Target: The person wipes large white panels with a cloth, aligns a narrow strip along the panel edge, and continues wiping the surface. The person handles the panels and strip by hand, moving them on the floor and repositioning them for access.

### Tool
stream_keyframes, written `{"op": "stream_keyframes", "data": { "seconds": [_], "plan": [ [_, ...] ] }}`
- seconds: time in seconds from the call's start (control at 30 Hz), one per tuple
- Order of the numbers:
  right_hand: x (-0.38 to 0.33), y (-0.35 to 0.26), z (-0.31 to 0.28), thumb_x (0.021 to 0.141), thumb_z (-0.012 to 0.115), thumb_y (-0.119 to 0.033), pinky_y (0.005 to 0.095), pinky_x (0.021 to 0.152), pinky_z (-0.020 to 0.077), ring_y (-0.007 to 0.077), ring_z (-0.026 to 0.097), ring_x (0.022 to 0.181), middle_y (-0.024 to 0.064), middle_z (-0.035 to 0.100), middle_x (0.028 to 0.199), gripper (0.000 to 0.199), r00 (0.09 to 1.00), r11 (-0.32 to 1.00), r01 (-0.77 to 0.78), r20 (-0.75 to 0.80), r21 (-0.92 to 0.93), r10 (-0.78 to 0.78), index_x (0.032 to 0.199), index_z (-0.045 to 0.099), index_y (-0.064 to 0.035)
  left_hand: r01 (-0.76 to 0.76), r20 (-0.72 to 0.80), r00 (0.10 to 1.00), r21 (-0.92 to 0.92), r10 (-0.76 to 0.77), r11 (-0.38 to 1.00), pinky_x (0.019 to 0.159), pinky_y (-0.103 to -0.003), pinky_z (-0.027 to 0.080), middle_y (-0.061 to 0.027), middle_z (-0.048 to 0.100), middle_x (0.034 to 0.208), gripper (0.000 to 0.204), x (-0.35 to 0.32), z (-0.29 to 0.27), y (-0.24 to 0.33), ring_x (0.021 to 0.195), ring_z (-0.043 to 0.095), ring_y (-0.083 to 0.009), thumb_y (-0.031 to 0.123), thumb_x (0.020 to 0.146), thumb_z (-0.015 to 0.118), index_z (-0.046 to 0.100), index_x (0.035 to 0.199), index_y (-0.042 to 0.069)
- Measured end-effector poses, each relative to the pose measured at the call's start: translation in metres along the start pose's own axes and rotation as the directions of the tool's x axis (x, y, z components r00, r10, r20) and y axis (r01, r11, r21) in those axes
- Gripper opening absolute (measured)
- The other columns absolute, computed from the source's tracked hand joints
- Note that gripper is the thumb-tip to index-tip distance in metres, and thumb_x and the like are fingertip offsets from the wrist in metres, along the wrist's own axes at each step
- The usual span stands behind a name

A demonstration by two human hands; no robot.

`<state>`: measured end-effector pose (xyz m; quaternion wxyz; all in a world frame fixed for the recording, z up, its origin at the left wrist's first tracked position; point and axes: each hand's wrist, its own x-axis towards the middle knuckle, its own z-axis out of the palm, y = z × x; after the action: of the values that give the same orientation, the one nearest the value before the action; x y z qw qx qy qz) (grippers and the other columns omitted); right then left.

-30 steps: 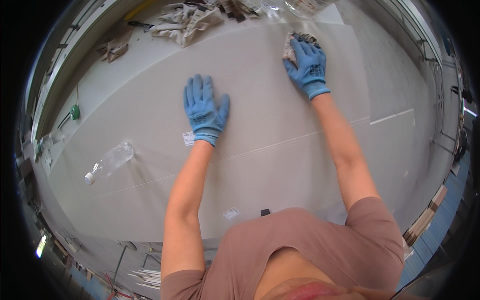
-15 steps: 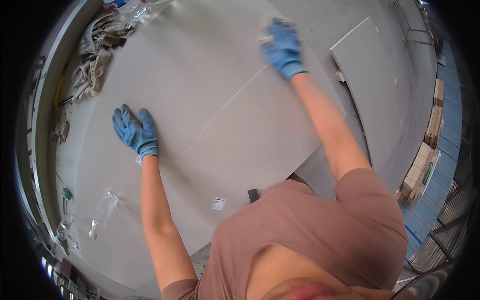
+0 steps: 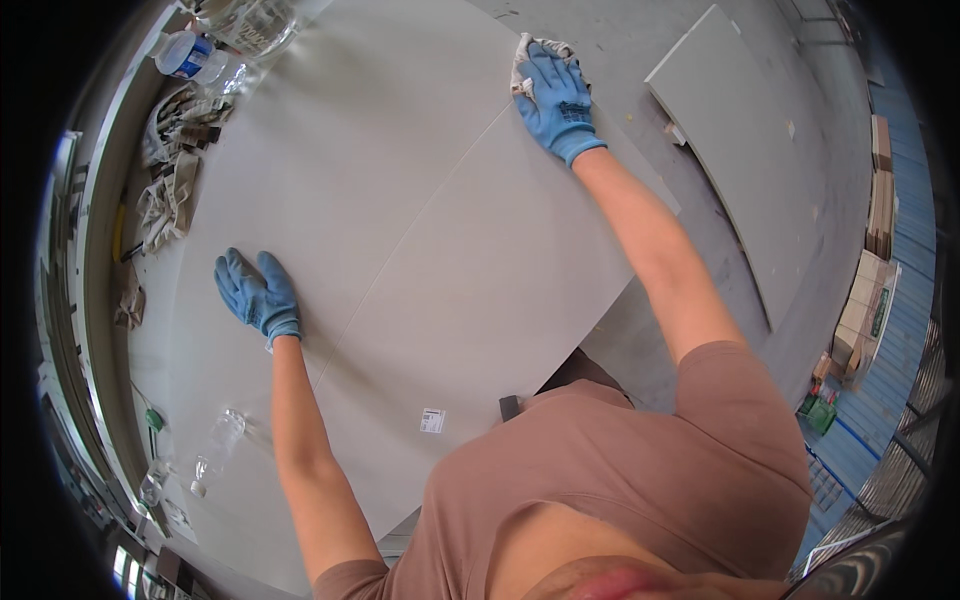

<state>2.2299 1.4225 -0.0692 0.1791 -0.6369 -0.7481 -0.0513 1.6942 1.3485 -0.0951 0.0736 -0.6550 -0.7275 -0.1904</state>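
Your right hand [image 3: 556, 100], in a blue glove, lies on a crumpled whitish cloth [image 3: 530, 50] at the far right corner of the large pale grey flat panel [image 3: 480, 280]. The fingers are spread over the cloth and press it down onto the panel rather than closing round it; the cloth shows past your fingertips and along the hand's left side.

Your left hand [image 3: 257, 292], also in a blue glove, rests flat and open on the left part of the grey bench top [image 3: 330, 150], fingers spread and holding nothing. It sits just left of the panel's long left edge, well apart from the right hand.

The panel lies across the bench, its near edge running under your chest. A small white label [image 3: 432, 420] sits on the panel near that near edge, with a small dark block [image 3: 509, 407] just to its right.

Along the bench's left edge lies a heap of crumpled grey-brown rags [image 3: 170, 170]. At the far left corner lie clear plastic bottles [image 3: 215, 50], one with a blue label. Near the near left corner lies another clear, empty plastic bottle [image 3: 215, 450] on its side.

Off the bench to the right, a second pale grey slab [image 3: 740, 140] lies on the floor, with stacked cardboard boxes [image 3: 862, 320] beyond it.
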Motion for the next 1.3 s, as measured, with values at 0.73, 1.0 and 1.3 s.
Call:
{"op": "stream_keyframes", "data": {
  "seconds": [0.73, 1.0, 1.3],
  "plan": [
    [-0.060, 0.042, -0.028, 0.092, 0.067, -0.027, 0.0556, 0.118, 0.0386, 0.0353, 0.055, 0.137, 0.0171, 0.059, 0.148, 0.039, 0.986, 0.995, 0.076, -0.141, -0.067, -0.084, 0.126, 0.067, -0.0069, -0.003, 0.080, 0.997, 0.024, 0.001, 1.000, 0.124, -0.047, 0.033, -0.0243, 0.054, 0.153, 0.064, 0.003, 0.006, -0.011, 0.145, 0.046, -0.0381, 0.044, 0.101, 0.060, 0.059, 0.145, -0.004],
    [-0.253, 0.102, -0.139, 0.097, 0.063, -0.026, 0.0556, 0.120, 0.0386, 0.0389, 0.057, 0.137, 0.0198, 0.059, 0.147, 0.043, 0.998, 0.994, -0.058, -0.045, -0.094, 0.054, 0.135, 0.065, -0.0049, 0.014, 0.067, 0.998, 0.009, -0.014, 1.000, 0.123, -0.047, 0.034, -0.0226, 0.057, 0.150, 0.063, 0.004, 0.009, -0.014, 0.144, 0.048, -0.0369, 0.045, 0.101, 0.060, 0.061, 0.142, -0.004],
    [-0.332, -0.054, -0.128, 0.097, 0.060, -0.023, 0.0508, 0.116, 0.0437, 0.0376, 0.062, 0.131, 0.0195, 0.064, 0.143, 0.043, 0.936, 0.915, -0.353, 0.063, 0.198, 0.347, 0.134, 0.065, -0.0012, 0.009, 0.050, 0.999, -0.022, -0.008, 1.000, 0.122, -0.047, 0.036, -0.0231, 0.058, 0.149, 0.065, 0.004, 0.008, -0.012, 0.142, 0.050, -0.0374, 0.048, 0.100, 0.061, 0.063, 0.141, -0.003]
  ]
}}
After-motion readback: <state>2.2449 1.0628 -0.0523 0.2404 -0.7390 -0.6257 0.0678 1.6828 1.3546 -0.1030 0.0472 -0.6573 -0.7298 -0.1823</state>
